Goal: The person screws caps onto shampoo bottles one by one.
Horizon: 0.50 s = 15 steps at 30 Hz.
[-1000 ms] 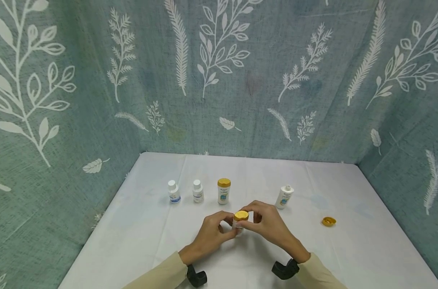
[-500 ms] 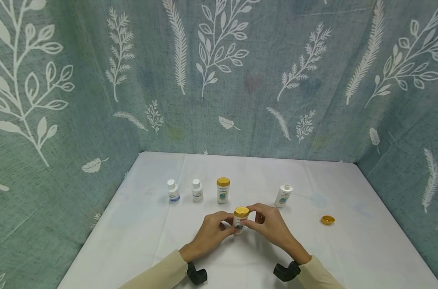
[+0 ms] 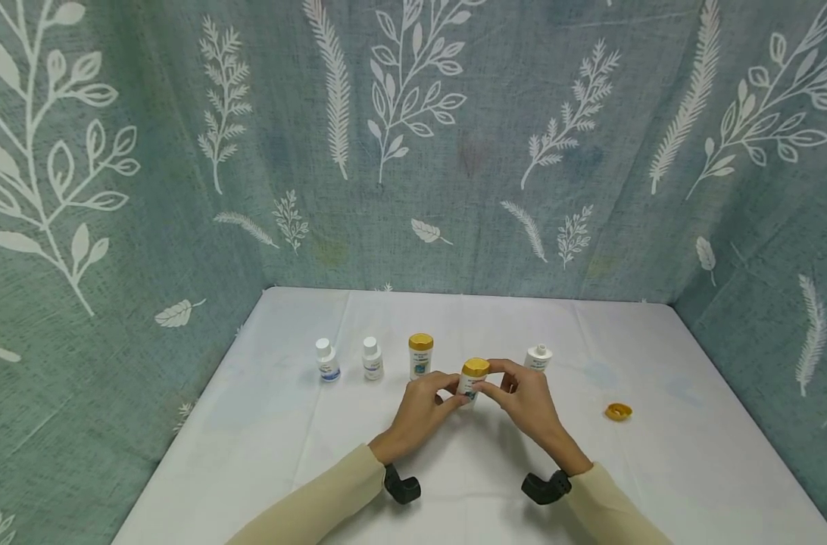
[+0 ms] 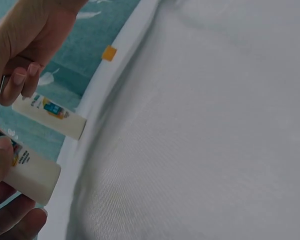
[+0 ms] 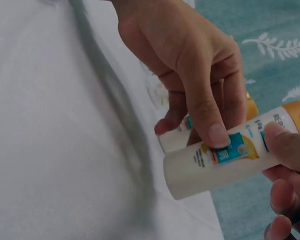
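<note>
A white bottle with a gold cap [image 3: 475, 368] is held between both hands at mid-table in the head view. My left hand [image 3: 420, 409] grips its lower body; in the left wrist view the thumb lies across the label of that bottle [image 4: 37, 177]. My right hand [image 3: 525, 397] pinches it higher up, just below the cap. The right wrist view shows this bottle [image 5: 210, 167] tilted, with both thumbs on its label. Behind my right hand stands an uncapped white bottle [image 3: 538, 358], partly hidden. A loose gold cap [image 3: 618, 412] lies to the right.
Behind my left hand stands another gold-capped bottle [image 3: 420, 354]. Two small white-capped bottles [image 3: 328, 360] are farther left. A white cloth covers the table [image 3: 250, 454], and patterned green fabric [image 3: 454, 151] surrounds its back and sides.
Both hands have moved forward and slightly right with the gold-capped bottle. They now partly cover the uncapped bottle and the foot of the standing gold-capped one.
</note>
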### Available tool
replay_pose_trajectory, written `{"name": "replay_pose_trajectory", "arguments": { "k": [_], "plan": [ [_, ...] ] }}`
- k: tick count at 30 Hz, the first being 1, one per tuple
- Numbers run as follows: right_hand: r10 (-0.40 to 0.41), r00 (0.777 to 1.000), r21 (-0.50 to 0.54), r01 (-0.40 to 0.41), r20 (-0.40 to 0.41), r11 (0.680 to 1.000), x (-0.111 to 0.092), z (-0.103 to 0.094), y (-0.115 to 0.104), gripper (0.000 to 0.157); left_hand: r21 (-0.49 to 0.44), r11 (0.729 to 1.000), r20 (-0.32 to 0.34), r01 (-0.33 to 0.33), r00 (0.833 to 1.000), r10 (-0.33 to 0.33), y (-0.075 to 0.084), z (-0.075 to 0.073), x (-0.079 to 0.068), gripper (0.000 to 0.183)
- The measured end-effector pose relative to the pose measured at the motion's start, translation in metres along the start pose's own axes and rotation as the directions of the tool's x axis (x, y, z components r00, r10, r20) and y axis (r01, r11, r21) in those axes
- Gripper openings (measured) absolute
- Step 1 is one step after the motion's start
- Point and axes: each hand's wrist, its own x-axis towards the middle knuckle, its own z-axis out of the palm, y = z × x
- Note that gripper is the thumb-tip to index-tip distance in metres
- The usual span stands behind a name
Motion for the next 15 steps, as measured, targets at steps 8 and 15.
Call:
{"name": "replay_pose_trajectory", "arguments": {
  "k": [8, 15],
  "plan": [
    [0.108, 0.994, 0.013, -0.108, -0.028, 0.994, 0.010, 0.005, 0.009, 0.042, 0.017, 0.997, -0.021, 0.076, 0.997, -0.075, -0.009, 0.020, 0.023, 0.033],
    [0.138, 0.987, 0.035, -0.135, -0.086, 0.990, 0.020, 0.010, 0.011, 0.038, 0.039, 0.995, -0.064, 0.092, 0.994, -0.090, -0.011, 0.027, 0.039, 0.030]
  ]
}}
